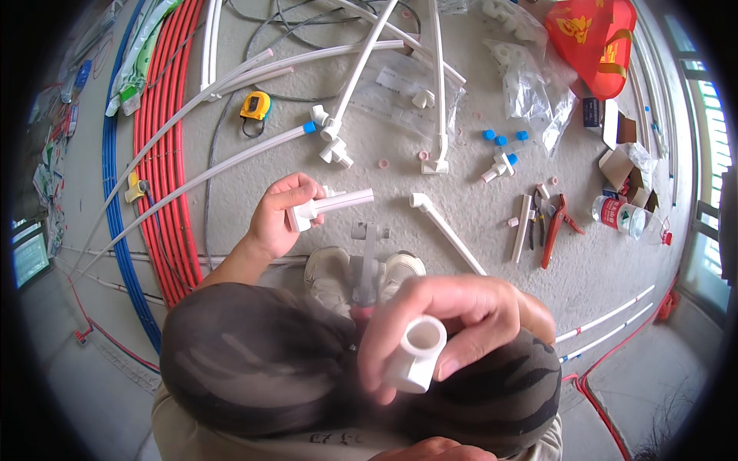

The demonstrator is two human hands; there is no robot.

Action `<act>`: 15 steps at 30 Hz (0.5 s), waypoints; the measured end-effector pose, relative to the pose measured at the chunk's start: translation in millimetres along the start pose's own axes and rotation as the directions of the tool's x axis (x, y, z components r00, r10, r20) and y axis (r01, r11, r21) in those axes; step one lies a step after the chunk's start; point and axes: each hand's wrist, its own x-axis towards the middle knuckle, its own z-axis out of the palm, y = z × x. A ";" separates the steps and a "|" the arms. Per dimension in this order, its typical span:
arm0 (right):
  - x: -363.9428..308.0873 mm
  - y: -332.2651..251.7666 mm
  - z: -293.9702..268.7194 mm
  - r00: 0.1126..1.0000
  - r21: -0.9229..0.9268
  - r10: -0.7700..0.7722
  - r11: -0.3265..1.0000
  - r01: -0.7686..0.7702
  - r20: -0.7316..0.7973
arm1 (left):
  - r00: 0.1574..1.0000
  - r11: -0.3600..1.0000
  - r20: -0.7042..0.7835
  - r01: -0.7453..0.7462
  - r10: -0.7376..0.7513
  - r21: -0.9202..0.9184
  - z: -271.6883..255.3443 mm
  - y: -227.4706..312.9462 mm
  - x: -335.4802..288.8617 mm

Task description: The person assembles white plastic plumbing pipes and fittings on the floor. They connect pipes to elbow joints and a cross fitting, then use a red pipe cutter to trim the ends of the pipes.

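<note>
In my left hand (280,211), closed in a grip, is a white plastic pipe fitting (304,215) with a short white pipe (346,200) pointing right from it. Raised over my lap, my right hand (469,307) pinches a white plastic elbow (419,353), one round opening facing up. Between my shoes stands a pipe welding tool (367,269), with a flat metal plate and round heads near its top. Neither hand touches it. At the lower edge more fingers (434,449) show in part; whose they are I cannot tell.
White pipes (453,238) with fittings lie ahead. A yellow tape measure (256,105), blue caps (500,140), red pipe cutters (557,230) and a water bottle (619,215) rest on the floor. Red pipes (157,138) and blue pipes (115,192) run along the left. A red bag (596,46) lies far right.
</note>
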 end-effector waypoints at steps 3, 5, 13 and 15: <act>1.3 0.1 -9.1 0.997 -0.223 -0.075 0.972 0.078 0.022 | 1.000 1.000 -0.007 -0.002 0.003 0.018 8.6 6.3 -11.1; -9.3 5.4 -22.2 0.987 -0.330 -0.125 0.940 0.084 -0.104 | 0.999 1.000 -0.031 0.007 -0.006 0.030 13.8 6.1 -13.9; -15.0 51.9 -76.4 0.624 -0.766 -0.456 0.266 -0.585 -0.635 | 0.977 0.982 -0.097 0.184 -0.188 -0.053 29.6 10.7 -18.5; -11.7 68.4 -85.9 0.672 -0.819 -0.477 0.229 -0.527 -0.566 | 0.965 0.962 -0.035 0.255 -0.259 -0.097 28.2 10.5 -19.0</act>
